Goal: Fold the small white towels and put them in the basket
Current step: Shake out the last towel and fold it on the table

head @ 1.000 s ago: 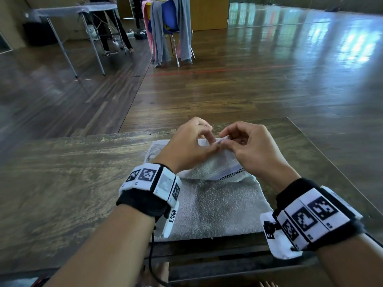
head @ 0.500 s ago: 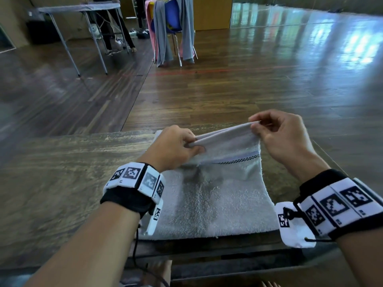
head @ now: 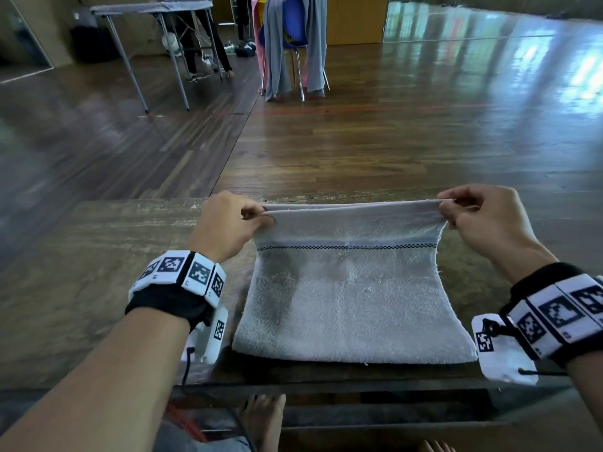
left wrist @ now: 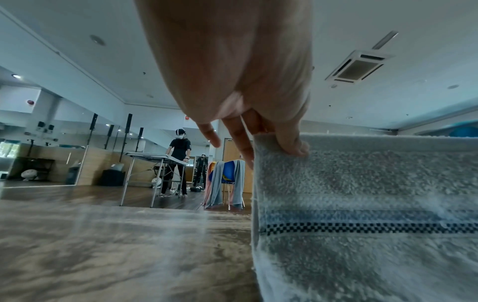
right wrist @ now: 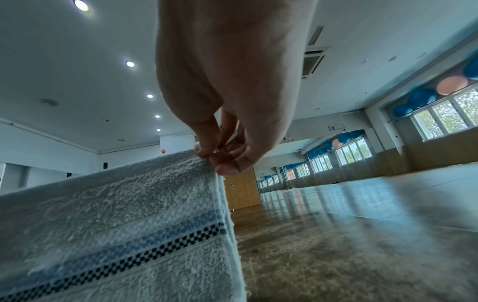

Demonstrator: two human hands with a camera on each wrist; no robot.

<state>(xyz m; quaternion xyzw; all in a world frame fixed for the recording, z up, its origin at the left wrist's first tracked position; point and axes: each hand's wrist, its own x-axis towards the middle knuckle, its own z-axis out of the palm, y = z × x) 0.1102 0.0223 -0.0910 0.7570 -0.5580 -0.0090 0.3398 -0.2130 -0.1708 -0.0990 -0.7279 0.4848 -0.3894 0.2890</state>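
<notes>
- The small white terry towel [head: 349, 305] with a blue band and a black checked stripe lies on the dark wooden table [head: 91, 256], its near edge flat close to the table's near rim, its far part lifted off the surface.
- The left hand [head: 228, 226] pinches the far-left corner; the left wrist view shows the thumb pressed on the cloth's front face and fingers behind it.
- The right hand [head: 483, 220] pinches the far-right corner between thumb and fingertips, as the right wrist view shows.
- Between the two grips the far edge is pulled taut and runs left to right; two layers show along it, so the towel looks already doubled once.
- The relation that matters: the free body of the towel lies toward the near side from both grips, with the held edge as its long axis. Both hands sit about equally far out, so neither is nearer.
- Judging from this, the coming fold should carry the held edge toward the near edge, corners kept level.
- No basket is in view.
</notes>
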